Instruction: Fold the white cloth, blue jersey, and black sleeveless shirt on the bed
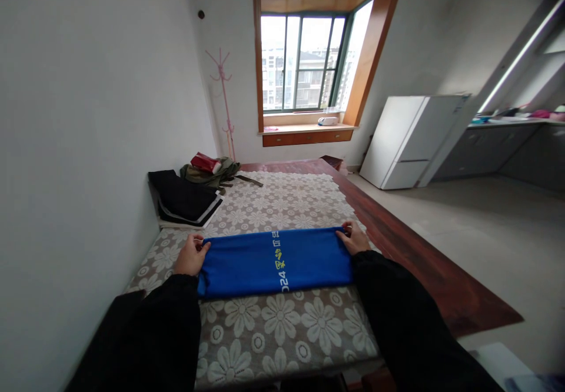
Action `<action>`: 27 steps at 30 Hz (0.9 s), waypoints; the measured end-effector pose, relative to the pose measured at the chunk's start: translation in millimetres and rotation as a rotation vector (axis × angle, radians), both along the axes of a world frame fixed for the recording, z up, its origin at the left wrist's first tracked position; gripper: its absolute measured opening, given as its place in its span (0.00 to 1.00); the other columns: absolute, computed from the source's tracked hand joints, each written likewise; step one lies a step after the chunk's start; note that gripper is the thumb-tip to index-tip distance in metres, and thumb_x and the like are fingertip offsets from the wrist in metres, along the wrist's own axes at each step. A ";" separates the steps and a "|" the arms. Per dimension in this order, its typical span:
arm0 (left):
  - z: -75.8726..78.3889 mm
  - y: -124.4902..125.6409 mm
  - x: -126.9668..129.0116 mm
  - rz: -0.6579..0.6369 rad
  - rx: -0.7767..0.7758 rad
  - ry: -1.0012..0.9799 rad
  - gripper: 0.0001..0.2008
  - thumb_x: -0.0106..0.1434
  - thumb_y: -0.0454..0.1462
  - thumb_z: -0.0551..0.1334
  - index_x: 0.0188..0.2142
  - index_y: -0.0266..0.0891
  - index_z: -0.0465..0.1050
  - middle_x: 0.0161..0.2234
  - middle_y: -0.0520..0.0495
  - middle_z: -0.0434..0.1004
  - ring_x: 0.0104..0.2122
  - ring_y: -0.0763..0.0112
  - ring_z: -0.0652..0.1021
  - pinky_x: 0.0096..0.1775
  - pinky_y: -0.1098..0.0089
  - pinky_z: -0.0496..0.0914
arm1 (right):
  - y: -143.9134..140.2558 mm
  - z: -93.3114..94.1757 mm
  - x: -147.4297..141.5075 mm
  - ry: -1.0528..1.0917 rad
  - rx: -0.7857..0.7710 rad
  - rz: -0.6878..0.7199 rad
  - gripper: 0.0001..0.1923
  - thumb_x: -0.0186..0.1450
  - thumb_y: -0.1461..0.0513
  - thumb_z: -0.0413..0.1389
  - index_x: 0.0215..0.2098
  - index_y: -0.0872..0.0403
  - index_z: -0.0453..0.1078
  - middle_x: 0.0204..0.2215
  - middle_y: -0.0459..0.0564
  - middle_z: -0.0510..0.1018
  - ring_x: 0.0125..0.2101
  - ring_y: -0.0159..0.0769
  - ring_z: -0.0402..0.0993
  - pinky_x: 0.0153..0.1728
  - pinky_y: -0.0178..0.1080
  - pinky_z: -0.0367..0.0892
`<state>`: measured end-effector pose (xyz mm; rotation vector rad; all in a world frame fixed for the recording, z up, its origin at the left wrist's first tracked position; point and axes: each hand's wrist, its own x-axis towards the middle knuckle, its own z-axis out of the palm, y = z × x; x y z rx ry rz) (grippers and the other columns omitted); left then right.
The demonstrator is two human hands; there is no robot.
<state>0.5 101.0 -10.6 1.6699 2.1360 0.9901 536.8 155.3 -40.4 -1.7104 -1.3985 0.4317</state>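
Blue cloth (273,262) lengthwise left-to-right

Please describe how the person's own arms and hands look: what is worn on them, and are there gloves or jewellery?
Both arms are covered by long, loose black sleeves of soft, plain cloth that reach to the wrists. No markings or logos show on them. The left hand and the right hand are bare, without gloves. No ring, watch or bracelet can be seen in this view.

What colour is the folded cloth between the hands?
Bright blue cloth with yellow and white print, head view.
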 end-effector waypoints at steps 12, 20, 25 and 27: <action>20.9 -27.1 60.1 -0.351 0.063 0.308 0.23 0.64 0.47 0.59 0.56 0.47 0.70 0.62 0.44 0.70 0.64 0.55 0.65 0.66 0.54 0.54 | -38.2 27.3 -49.6 -0.621 0.065 0.356 0.23 0.67 0.55 0.51 0.60 0.46 0.66 0.63 0.52 0.68 0.61 0.47 0.63 0.61 0.49 0.58; -9.8 -61.0 108.0 -0.505 -0.069 0.522 0.36 0.67 0.57 0.50 0.70 0.49 0.52 0.71 0.45 0.51 0.71 0.50 0.49 0.67 0.43 0.40 | -73.2 0.0 -84.1 -0.802 -0.147 0.351 0.34 0.69 0.44 0.44 0.71 0.41 0.50 0.71 0.46 0.53 0.70 0.53 0.41 0.66 0.61 0.40; -13.8 -62.8 100.3 -0.488 -0.089 0.517 0.37 0.66 0.59 0.50 0.70 0.50 0.51 0.71 0.47 0.51 0.71 0.51 0.49 0.68 0.44 0.39 | -72.5 -7.8 -73.1 -0.813 -0.158 0.343 0.37 0.69 0.41 0.41 0.72 0.42 0.48 0.72 0.46 0.51 0.71 0.51 0.41 0.67 0.59 0.39; -9.9 -62.5 97.6 -0.469 -0.129 0.508 0.36 0.66 0.59 0.48 0.69 0.49 0.52 0.71 0.48 0.51 0.71 0.54 0.50 0.68 0.47 0.42 | -71.2 -5.2 -73.1 -0.824 -0.178 0.352 0.37 0.69 0.40 0.40 0.72 0.42 0.48 0.72 0.45 0.49 0.71 0.51 0.41 0.67 0.59 0.38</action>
